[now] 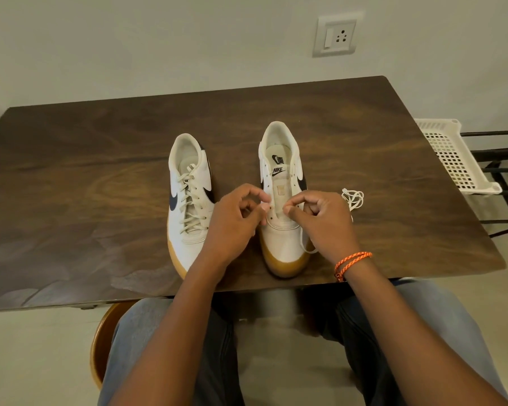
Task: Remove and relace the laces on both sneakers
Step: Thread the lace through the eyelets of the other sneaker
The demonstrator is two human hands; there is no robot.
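Fingers (266,200) of the left hand (232,221) are curled at the lowest eyelets of the right sneaker (282,206); whether they pinch the lace cannot be told. The right hand (323,221) is likewise curled at the opposite eyelet row, apparently pinching the lace (354,199), whose slack lies bunched on the bench (71,171) just right of this sneaker. Upper eyelets are unlaced. The left sneaker (188,200) stands beside it, fully laced. The lace is judged light, limp and thin: hold it at the stiff tip for threading. Steady the sneaker at the eyelet flap; the shoe is light and may slide.
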